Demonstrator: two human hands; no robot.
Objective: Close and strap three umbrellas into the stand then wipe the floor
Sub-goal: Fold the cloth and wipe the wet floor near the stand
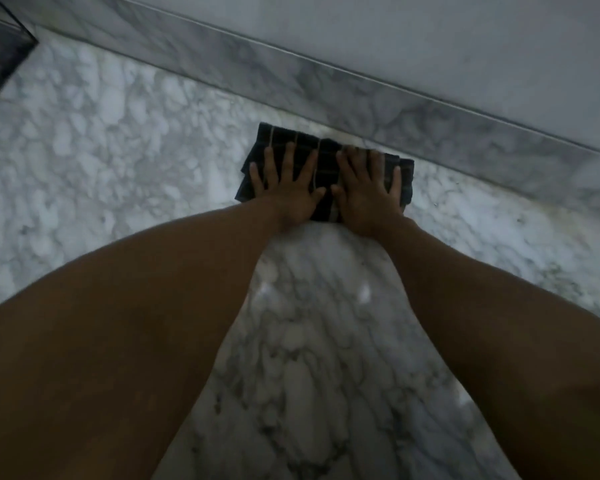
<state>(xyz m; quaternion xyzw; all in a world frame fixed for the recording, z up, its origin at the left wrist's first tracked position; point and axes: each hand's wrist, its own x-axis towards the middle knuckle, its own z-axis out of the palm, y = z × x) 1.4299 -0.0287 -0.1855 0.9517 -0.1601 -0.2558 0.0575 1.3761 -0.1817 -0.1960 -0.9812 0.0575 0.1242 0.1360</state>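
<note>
A dark checked cloth lies flat on the white and grey marble floor, close to the wall. My left hand presses on the cloth's left half with fingers spread and straight. My right hand presses on its right half the same way, thumb beside the left thumb. Both forearms reach forward from the bottom of the view. No umbrella shows in the frame.
A marble skirting board runs diagonally just beyond the cloth, with a pale wall above it. A dark frame-like object, possibly the stand, sits at the top left corner. Marble floor spreads to the left and towards me.
</note>
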